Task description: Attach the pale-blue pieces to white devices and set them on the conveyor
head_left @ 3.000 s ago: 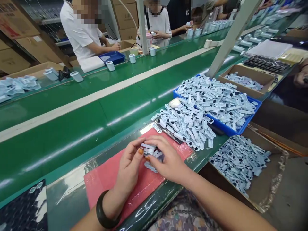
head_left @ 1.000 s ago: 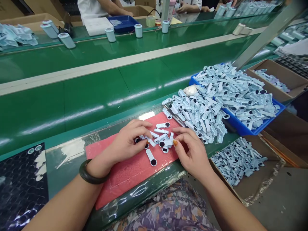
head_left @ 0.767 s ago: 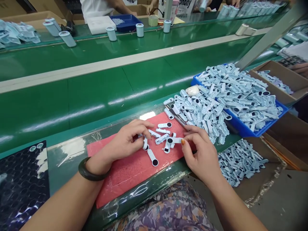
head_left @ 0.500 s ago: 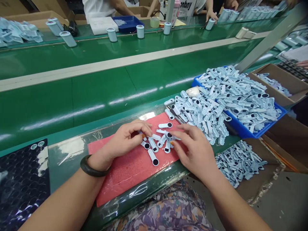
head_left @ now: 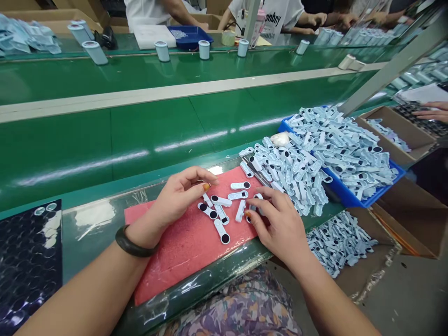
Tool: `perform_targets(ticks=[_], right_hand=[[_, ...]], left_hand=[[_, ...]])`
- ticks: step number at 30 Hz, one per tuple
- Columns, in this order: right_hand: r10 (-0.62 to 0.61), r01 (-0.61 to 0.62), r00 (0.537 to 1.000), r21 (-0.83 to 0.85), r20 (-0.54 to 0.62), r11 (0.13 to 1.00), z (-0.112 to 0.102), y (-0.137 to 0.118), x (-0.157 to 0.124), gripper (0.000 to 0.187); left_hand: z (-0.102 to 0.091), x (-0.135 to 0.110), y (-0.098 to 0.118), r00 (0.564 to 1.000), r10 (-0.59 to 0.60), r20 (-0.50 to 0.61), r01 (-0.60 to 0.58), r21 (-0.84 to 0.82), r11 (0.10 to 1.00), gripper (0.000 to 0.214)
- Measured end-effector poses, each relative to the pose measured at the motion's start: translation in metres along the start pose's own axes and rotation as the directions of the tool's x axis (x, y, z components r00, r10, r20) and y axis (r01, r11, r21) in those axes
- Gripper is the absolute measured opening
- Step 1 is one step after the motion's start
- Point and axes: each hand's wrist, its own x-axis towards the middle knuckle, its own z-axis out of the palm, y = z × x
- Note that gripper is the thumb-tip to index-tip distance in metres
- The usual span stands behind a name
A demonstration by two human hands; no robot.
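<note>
Several small pale-blue plastic tags [head_left: 222, 232] with black round ends lie spread on a pink foam mat [head_left: 182, 247] at the bench's near edge. My left hand [head_left: 175, 198], a dark bangle on its wrist, hovers just left of them with fingers loosely curled and empty. On the right of the group my right hand [head_left: 280, 224] rests palm down, its fingertips touching the nearest tags [head_left: 241, 211]. Neither hand clearly grips a piece.
A loose heap of the same tags [head_left: 287, 172] lies right of the mat, beside a heaped blue tray [head_left: 346, 198]. Cardboard boxes [head_left: 395, 130] stand further right. A green conveyor [head_left: 140, 135] runs behind; other people work across it. A dark sheet [head_left: 28, 261] lies at left.
The bunch of tags I held between both hands now lies spread on the mat. My left hand has lifted off them; my right hand has shifted slightly toward me.
</note>
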Motion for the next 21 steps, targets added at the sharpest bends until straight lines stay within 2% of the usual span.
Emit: perform_targets(ticks=[3, 5, 10, 14, 16, 18, 19, 21], right_hand=[[-0.025, 0.023, 0.998, -0.033, -0.061, 0.999, -0.003, 0.000, 0.013, 0.016], [-0.061, 0.057, 0.997, -0.080, -0.047, 0.995, -0.003, 0.001, 0.027, 0.018], [-0.148, 0.181, 0.978, -0.250, 0.147, 0.951, 0.003, 0.002, 0.061, 0.020], [-0.131, 0.200, 0.958, -0.267, 0.255, 0.943, 0.005, 0.005, 0.075, 0.023], [-0.073, 0.115, 0.971, -0.178, 0.226, 0.977, 0.003, 0.009, 0.077, 0.027], [0.034, -0.040, 0.989, 0.037, 0.147, 0.999, -0.002, 0.013, 0.074, 0.035], [0.096, -0.116, 0.989, 0.185, 0.112, 0.976, -0.004, 0.016, 0.071, 0.038], [0.199, -0.221, 0.975, 0.471, 0.095, 0.854, -0.009, 0.020, 0.064, 0.038]], left_hand=[[0.000, 0.001, -0.001, 1.000, 0.006, 0.004, -0.006, -0.007, 1.000, 0.019], [0.000, 0.001, -0.002, 1.000, 0.023, 0.003, -0.023, -0.012, 1.000, 0.018], [-0.002, 0.002, -0.004, 0.999, 0.010, -0.050, -0.014, -0.086, 0.996, 0.018], [-0.003, 0.003, -0.006, 0.998, 0.001, -0.069, -0.008, -0.113, 0.994, 0.019], [-0.003, 0.003, -0.007, 0.998, 0.011, -0.058, -0.016, -0.093, 0.996, 0.019], [-0.003, 0.003, -0.008, 0.999, 0.018, -0.028, -0.020, -0.069, 0.997, 0.020], [-0.004, 0.003, -0.008, 1.000, 0.020, -0.010, -0.021, -0.054, 0.998, 0.020], [-0.005, 0.003, -0.007, 0.999, 0.031, 0.029, -0.031, -0.003, 1.000, 0.021]])
